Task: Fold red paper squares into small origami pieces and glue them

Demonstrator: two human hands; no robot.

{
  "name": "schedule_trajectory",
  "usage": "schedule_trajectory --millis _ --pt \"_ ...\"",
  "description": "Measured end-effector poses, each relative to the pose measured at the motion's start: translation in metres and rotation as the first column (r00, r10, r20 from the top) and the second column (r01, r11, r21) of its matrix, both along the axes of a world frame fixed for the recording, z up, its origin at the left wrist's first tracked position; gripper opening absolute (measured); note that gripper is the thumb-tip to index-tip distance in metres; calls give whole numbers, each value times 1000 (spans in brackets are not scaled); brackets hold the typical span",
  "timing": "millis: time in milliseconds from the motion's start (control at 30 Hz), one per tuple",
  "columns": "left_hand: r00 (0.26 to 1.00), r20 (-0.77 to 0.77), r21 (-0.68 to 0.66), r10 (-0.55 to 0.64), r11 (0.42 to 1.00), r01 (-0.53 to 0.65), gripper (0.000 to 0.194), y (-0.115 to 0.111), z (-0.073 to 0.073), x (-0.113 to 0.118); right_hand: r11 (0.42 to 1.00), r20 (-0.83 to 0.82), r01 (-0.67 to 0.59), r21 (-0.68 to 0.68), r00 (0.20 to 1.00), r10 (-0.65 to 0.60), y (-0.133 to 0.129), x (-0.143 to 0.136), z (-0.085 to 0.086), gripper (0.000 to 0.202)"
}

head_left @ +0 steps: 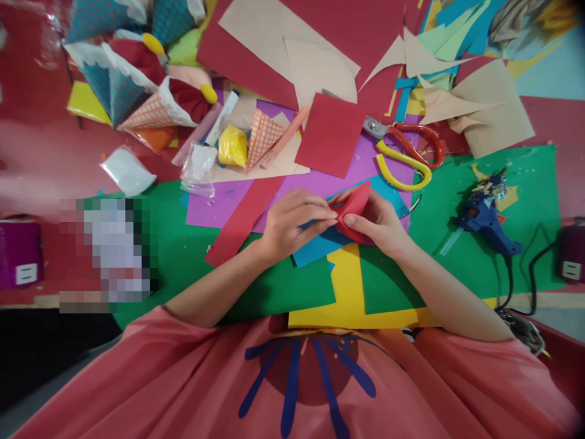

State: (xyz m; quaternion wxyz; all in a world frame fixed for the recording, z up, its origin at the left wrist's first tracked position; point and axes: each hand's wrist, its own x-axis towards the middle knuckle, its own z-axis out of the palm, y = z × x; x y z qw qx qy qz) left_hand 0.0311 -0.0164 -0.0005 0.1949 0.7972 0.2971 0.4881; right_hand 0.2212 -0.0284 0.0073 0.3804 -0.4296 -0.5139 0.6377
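A curled piece of red craft foam or felt is held between my two hands, above a blue sheet. My left hand pinches its left edge with thumb and fingertips. Around its right side my right hand is closed, the thumb pressed on the front face. Just beyond the hands lie a flat red rectangle and scissors with one red and one yellow handle. A red strip lies by my left forearm.
A blue glue gun with a cord rests on the green sheet at right. Patterned cones cluster at the far left, near a yellow packet and a marker. Beige offcuts lie at the far right.
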Motion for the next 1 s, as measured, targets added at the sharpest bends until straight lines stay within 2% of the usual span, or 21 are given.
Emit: schedule_trajectory --millis 200,433,667,1000 --pt "999 -37 76 -12 997 14 4 -2 2 0 997 -34 -67 -36 997 65 0 0 1 34" --pt "995 -94 110 -15 994 26 11 0 0 2 993 -86 -57 -106 995 48 -1 -1 0 36" --pt "998 -61 161 -20 987 30 9 -1 -1 2 980 -157 -110 -167 984 84 -2 -2 1 37" --pt "999 -37 235 1 972 8 6 0 0 4 974 -189 -96 -207 980 56 -3 -5 2 34"
